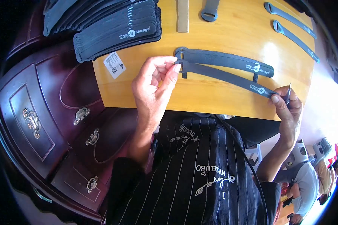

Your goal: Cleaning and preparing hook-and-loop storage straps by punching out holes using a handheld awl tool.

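Both hands busy on one strap. Left hand [156, 78]: thumb and fingers pinching the slotted end of the held strap [222, 76], tips together. Right hand [289, 103]: thumb and fingers gripping the opposite end, with a slim pointed metal tool [288, 93] also held in among the fingers — exact type can't be told from here.

Held strap is dark grey with light print near the right-hand end. It runs between the hands over the near part of the bench [124, 90], sloping down to the right. Just beyond it lies a flat strap [218, 58], same kind, slotted end to the left; the two nearly meet at the left and spread apart to the right.

Around the bench: front stack of straps [112, 37] at the far left, rear stack of straps [77, 17] just behind it, white label [115, 65] near the front stack's near edge. Tan strip [183, 17] and a slotted strap end [209, 14] at the far edge. Two loose straps [294, 39] at far right, side by side, apart. Dark red drawers [41, 116] to the left — a seated co-worker [306, 187] at lower right.
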Demonstrator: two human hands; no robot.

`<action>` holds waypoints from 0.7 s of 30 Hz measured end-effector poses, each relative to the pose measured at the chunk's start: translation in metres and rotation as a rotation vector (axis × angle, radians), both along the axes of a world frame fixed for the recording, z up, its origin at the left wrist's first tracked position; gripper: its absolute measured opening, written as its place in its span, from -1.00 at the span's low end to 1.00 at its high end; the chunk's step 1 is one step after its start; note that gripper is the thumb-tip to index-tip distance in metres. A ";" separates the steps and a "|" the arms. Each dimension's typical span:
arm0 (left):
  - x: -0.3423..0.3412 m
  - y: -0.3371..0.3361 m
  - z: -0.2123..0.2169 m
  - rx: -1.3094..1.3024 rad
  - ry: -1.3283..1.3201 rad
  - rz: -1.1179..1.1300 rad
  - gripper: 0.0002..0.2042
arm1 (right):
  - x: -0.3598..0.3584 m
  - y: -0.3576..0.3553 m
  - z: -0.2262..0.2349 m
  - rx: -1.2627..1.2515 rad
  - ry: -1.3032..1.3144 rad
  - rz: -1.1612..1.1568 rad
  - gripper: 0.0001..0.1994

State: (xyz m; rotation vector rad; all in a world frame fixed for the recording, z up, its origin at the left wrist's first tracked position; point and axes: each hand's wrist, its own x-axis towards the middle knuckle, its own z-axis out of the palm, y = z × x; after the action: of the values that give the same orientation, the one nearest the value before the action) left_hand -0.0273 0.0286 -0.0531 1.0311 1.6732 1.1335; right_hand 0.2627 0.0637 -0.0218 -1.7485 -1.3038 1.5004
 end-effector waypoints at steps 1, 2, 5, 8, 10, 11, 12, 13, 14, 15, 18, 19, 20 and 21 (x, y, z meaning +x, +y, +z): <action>0.000 0.001 0.000 0.011 0.016 0.001 -0.83 | -0.002 0.001 0.000 -0.010 0.004 -0.011 -0.85; 0.000 0.001 -0.001 0.010 0.018 0.004 -0.83 | -0.002 0.002 -0.001 -0.011 0.006 -0.009 -0.85; 0.001 0.004 -0.004 0.011 0.058 -0.006 -0.85 | -0.001 0.003 -0.003 -0.009 -0.013 -0.013 -0.86; 0.001 0.005 -0.010 0.048 0.087 -0.027 -0.85 | -0.001 0.004 -0.009 0.013 -0.088 -0.045 -0.86; 0.003 0.006 -0.012 0.059 0.110 -0.010 -0.85 | -0.002 0.005 -0.017 0.050 -0.092 -0.089 -0.86; 0.004 0.006 -0.013 0.061 0.105 -0.013 -0.85 | -0.002 0.006 -0.018 0.052 -0.096 -0.093 -0.86; 0.004 0.006 -0.011 0.045 0.114 -0.002 -0.85 | -0.004 0.007 -0.017 0.049 -0.079 -0.103 -0.86; 0.004 0.007 -0.010 0.029 0.122 0.010 -0.86 | -0.005 0.008 -0.016 0.046 -0.062 -0.113 -0.86; 0.003 0.009 -0.010 0.029 0.122 0.008 -0.86 | -0.004 0.009 -0.015 0.046 -0.062 -0.114 -0.86; 0.003 0.009 -0.011 0.039 0.131 0.002 -0.86 | -0.003 0.009 -0.015 0.037 -0.083 -0.101 -0.85; 0.002 0.007 -0.015 0.054 0.119 0.004 -0.87 | -0.004 0.008 -0.018 0.040 -0.098 -0.093 -0.85; 0.002 0.007 -0.016 0.063 0.099 0.013 -0.87 | -0.005 0.008 -0.019 0.056 -0.089 -0.098 -0.85; 0.002 0.007 -0.015 0.060 0.097 0.012 -0.87 | -0.005 0.008 -0.019 0.053 -0.091 -0.099 -0.85; 0.002 0.007 -0.014 0.058 0.109 0.017 -0.87 | -0.005 0.008 -0.019 0.050 -0.099 -0.080 -0.84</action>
State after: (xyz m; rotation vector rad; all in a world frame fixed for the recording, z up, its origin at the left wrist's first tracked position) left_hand -0.0254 0.0352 -0.0672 1.1350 1.7456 1.1609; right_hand 0.2576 0.0721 -0.0411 -1.8414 -1.2917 1.3419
